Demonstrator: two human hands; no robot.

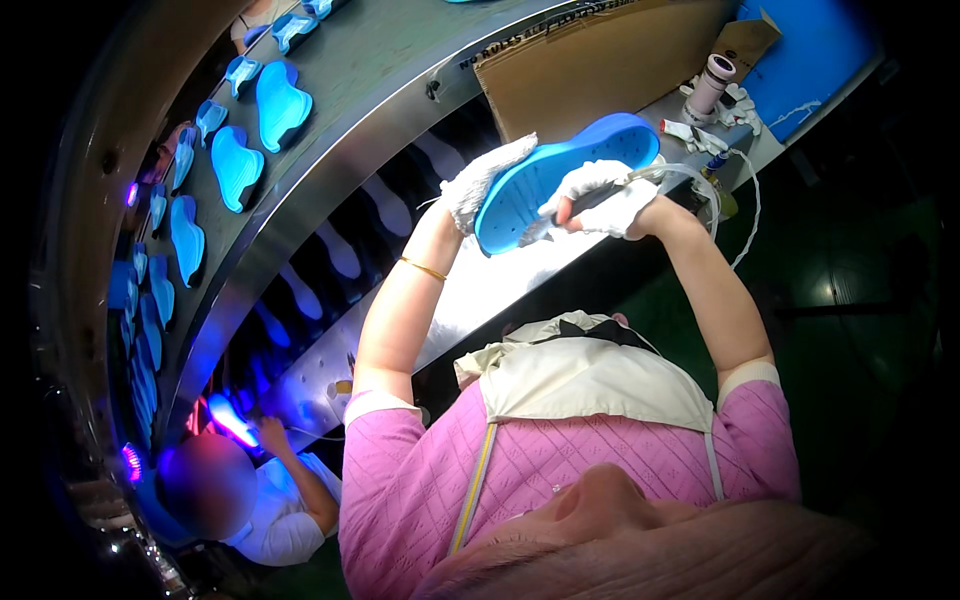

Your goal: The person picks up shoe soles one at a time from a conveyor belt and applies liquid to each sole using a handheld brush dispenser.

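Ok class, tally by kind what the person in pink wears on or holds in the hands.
White gloves: 2
Blue shoe sole: 1
Tool with a hose: 1
Gold bracelet: 1
Total: 5

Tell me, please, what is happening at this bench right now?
A person in white work gloves is working on a blue shoe sole. The left hand holds the sole up by its end, while the right hand presses a thin tool with a hose against its inner face. More blue soles lie in a row on the grey conveyor to the left, and another person works further down the line.
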